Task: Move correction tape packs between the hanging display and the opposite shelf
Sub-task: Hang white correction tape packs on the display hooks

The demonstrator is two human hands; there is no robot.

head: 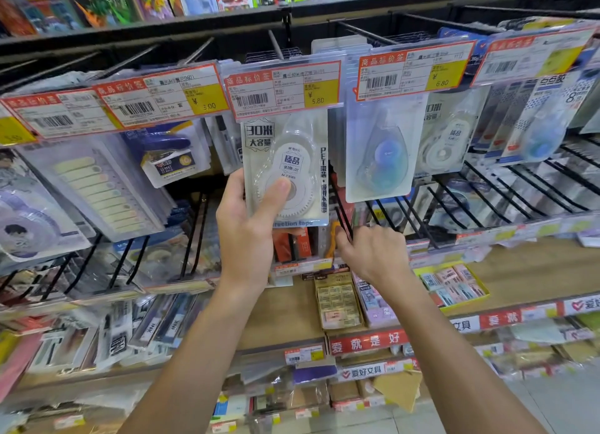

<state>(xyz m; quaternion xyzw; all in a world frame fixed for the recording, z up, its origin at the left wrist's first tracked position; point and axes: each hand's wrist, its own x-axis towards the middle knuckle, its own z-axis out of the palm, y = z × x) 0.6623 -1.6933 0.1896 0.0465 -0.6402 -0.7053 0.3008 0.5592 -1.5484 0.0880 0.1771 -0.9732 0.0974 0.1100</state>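
Your left hand (pixel 246 225) grips the pack (pixel 285 170) at centre frame, thumb pressed on the clear blister over the white tape wheel, fingers wrapped behind the card. The pack's top edge sits tucked under the 5.80 price tag (pixel 282 89), so you cannot tell whether it is on the hook or off it.

Your right hand (pixel 373 251) is at five o'clock from the pack, fingers curled in toward the black prongs (pixel 344 219) just below the pack's right corner. Whether it is pinching anything, you cannot tell; the fingertips are hidden.

Crowding you at three o'clock: a teardrop pack (pixel 380 154) with a blue wheel hangs just beside yours, edges almost touching, under the 6.80 tag (pixel 412 73). Beyond it hangs another white tape pack (pixel 448 138). At nine o'clock hangs a staples pack (pixel 168 160) under the 3.00 tag (pixel 162 99), then a tab sheet (pixel 94 193) tilted toward you.

Below your hands, at six o'clock, the wooden shelf (pixel 285 313) carries an open tan box (pixel 337 303) filled with small eraser blocks, and a yellow tray (pixel 454 287) at four o'clock holding pink and white erasers in rows. Ink packs (pixel 162 329) lean at seven o'clock.
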